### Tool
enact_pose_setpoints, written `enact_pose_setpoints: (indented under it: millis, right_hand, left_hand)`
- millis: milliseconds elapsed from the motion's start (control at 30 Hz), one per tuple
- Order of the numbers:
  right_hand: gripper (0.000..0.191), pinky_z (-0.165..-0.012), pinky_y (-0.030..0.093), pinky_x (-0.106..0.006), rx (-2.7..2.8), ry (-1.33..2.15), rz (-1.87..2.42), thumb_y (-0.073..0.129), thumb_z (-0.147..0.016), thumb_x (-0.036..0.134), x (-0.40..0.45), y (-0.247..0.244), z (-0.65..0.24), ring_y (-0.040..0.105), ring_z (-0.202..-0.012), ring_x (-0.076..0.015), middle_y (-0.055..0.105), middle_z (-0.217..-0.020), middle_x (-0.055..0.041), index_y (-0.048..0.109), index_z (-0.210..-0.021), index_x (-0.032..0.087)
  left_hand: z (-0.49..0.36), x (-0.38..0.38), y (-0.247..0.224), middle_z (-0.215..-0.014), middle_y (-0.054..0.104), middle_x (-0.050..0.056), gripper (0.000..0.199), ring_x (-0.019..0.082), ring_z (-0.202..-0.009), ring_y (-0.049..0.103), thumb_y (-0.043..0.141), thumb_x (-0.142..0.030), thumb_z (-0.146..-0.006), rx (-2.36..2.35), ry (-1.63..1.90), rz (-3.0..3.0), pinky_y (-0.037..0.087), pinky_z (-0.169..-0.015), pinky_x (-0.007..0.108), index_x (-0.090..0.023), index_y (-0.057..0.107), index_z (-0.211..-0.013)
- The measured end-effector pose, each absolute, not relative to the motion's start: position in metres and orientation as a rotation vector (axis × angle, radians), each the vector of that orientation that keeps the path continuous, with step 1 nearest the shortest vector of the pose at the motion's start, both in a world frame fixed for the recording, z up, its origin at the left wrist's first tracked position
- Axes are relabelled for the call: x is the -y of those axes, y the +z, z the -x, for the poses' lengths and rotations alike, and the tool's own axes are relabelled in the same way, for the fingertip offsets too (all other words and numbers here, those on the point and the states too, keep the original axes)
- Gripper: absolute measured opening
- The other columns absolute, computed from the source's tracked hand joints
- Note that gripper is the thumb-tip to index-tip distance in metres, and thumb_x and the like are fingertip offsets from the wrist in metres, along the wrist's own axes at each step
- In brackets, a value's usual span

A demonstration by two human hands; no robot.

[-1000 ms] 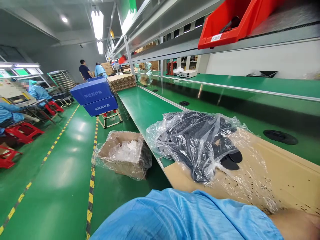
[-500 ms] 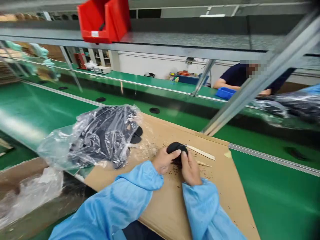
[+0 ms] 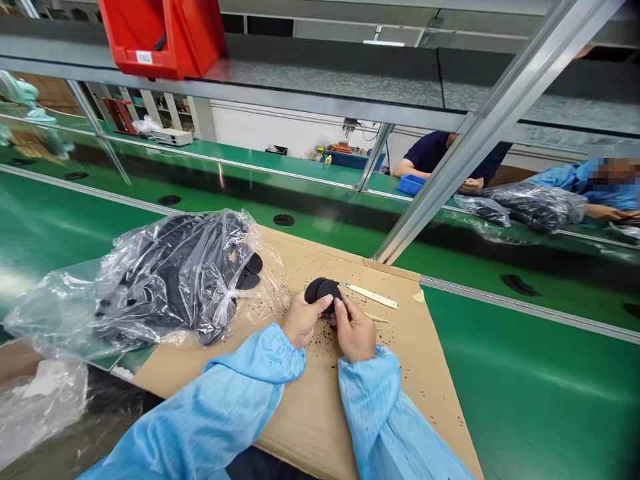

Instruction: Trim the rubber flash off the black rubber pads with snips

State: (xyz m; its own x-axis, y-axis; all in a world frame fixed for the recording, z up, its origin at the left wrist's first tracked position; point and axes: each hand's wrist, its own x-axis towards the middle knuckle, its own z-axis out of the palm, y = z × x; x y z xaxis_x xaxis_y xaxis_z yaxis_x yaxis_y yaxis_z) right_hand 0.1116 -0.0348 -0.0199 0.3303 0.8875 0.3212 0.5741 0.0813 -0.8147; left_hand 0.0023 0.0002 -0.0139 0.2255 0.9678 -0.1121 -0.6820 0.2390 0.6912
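Note:
Both hands hold a black rounded piece (image 3: 320, 291) that looks like overlapping flat discs, above the cardboard sheet (image 3: 310, 413). My left hand (image 3: 301, 320) is closed on its left side, thumb on top. My right hand (image 3: 356, 328) pinches its lower right edge with thumb and fingers. The undersides are hidden by my fingers. Just right of the piece lies a pale, slim, pointed tool (image 3: 373, 295), with a thinner yellowish one (image 3: 376, 318) below it. Small black scraps are scattered around the hands. To the left, a clear plastic bag (image 3: 170, 273) holds several similar black pieces.
A slanted metal post (image 3: 450, 173) rises behind the cardboard. Overhead runs a shelf (image 3: 320, 70) with a red bin (image 3: 165, 40). Black round parts lie on the green surface beyond, one a dark disc (image 3: 284, 220). Two people sit across, near a blue tray (image 3: 411, 185).
My view has turned to the right, so the scene sits further left, and a second person has come into sight. Both hands keep hold of the black piece, its flat face now showing more.

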Motion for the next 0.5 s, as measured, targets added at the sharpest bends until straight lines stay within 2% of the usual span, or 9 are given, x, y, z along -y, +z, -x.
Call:
enact_pose_setpoints:
  millis: [67,133,233,300,367,500]
  right_hand:
    - [0.052,-0.072,0.053,-0.035,1.347,0.385,1.558,0.051,-0.085,0.052,0.0343,-0.0207,-0.1102,0.066,-0.074,-0.0225,0.071,-0.083,-0.0093,0.065,-0.12,0.015]
    - [0.049,-0.07,0.054,-0.034,1.307,0.439,1.524,0.055,-0.083,0.051,0.0336,-0.021,-0.1089,0.065,-0.073,-0.021,0.072,-0.087,-0.0092,0.068,-0.115,0.016]
    - [0.048,-0.056,0.054,-0.031,1.16,0.583,1.5,0.061,-0.077,0.053,0.0326,-0.0207,-0.1073,0.062,-0.059,-0.0181,0.071,-0.08,-0.0096,0.07,-0.1,0.012]
    - [0.05,-0.048,0.052,-0.028,1.062,0.672,1.48,0.065,-0.074,0.055,0.0322,-0.0202,-0.1067,0.059,-0.052,-0.0167,0.069,-0.073,-0.0088,0.068,-0.097,0.011]
    - [0.053,-0.044,0.05,-0.027,1.027,0.713,1.462,0.067,-0.072,0.055,0.0319,-0.02,-0.1067,0.059,-0.049,-0.0163,0.068,-0.069,-0.0071,0.065,-0.1,0.011]
    - [0.056,-0.046,0.05,-0.026,1.112,0.672,1.457,0.066,-0.074,0.054,0.0314,-0.0216,-0.1088,0.058,-0.049,-0.0159,0.064,-0.062,-0.0031,0.064,-0.11,0.011]
  left_hand:
    - [-0.0023,-0.0004,-0.0142,-0.094,0.071,0.01,0.045,0.021,-0.089,0.065,0.088,-0.023,-0.051,-0.658,1.267,-0.588,0.046,-0.093,0.039,-0.011,0.071,-0.09]
    - [-0.0021,-0.0008,-0.0138,-0.094,0.072,0.011,0.045,0.022,-0.088,0.065,0.088,-0.022,-0.05,-0.693,1.29,-0.584,0.046,-0.093,0.04,-0.01,0.071,-0.089]
    - [-0.0017,-0.0009,-0.0125,-0.097,0.072,0.012,0.047,0.023,-0.092,0.066,0.088,-0.023,-0.05,-0.649,1.296,-0.525,0.046,-0.095,0.041,-0.01,0.07,-0.092]
    - [-0.0015,-0.0006,-0.0117,-0.099,0.071,0.012,0.049,0.024,-0.094,0.066,0.088,-0.026,-0.051,-0.623,1.267,-0.498,0.046,-0.096,0.042,-0.011,0.07,-0.095]
    - [-0.0014,-0.0003,-0.0118,-0.1,0.071,0.013,0.05,0.025,-0.096,0.066,0.087,-0.028,-0.052,-0.624,1.242,-0.501,0.045,-0.096,0.043,-0.011,0.07,-0.096]
    - [-0.0017,-0.0014,-0.0142,-0.101,0.071,0.013,0.048,0.026,-0.098,0.065,0.087,-0.024,-0.053,-0.631,1.257,-0.497,0.044,-0.098,0.043,-0.011,0.07,-0.096]
